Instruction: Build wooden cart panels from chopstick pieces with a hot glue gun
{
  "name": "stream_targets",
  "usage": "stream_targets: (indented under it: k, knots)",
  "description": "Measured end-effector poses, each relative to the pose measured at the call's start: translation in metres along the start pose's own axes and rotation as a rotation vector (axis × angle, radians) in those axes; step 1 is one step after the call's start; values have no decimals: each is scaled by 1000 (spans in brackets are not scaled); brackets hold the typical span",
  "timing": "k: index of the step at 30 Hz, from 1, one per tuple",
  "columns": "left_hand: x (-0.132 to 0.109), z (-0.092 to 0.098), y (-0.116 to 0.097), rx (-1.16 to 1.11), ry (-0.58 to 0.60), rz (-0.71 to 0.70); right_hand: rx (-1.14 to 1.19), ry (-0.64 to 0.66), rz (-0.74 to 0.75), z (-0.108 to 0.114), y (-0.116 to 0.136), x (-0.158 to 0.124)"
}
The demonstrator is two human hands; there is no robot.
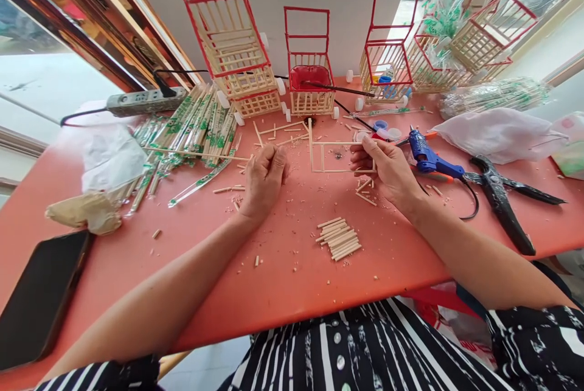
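My left hand is closed, curled round the end of a bare wooden chopstick that sticks out to the left. My right hand pinches a small rectangular frame of thin wooden sticks between thumb and fingers, its far end pointing left with a longer crosspiece. Below the frame, a small pile of short cut sticks lies on the red table. To the right of my right hand rests a blue glue gun, with black-handled cutters beyond it.
Wrapped chopsticks lie at the left, near a power strip and a phone. Stick-built carts with red trim stand along the back, one holding a red bowl. A white plastic bag lies right. Stick scraps are scattered about.
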State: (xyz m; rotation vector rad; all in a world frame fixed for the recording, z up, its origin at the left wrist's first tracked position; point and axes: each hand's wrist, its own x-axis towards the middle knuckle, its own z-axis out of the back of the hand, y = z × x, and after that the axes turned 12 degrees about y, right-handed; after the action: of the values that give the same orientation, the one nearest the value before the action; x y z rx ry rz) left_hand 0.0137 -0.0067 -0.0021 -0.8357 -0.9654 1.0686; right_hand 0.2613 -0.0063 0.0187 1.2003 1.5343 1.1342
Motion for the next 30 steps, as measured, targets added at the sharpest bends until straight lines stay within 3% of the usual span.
stream_targets:
  k: [6, 16, 20, 24, 26, 30]
  knots:
    - [2, 0, 2, -73, -17, 28, -35, 19, -23, -2, -1, -2]
    - [1, -1, 9, -29, -120, -155, -72, 39, 34, 0, -1, 2]
    - [1, 3, 1, 46, -170, -286, -64, 34, 63, -2, 3, 3]
    - [7, 17, -17, 86, -117, -327, -59, 26, 61, -7, 4, 3]
    - [11, 26, -26, 6, -99, -302, -59, 25, 64, -9, 3, 3]
    - [9, 29, -32, -273, -195, -209, -65, 39, 64, -10, 2, 5]
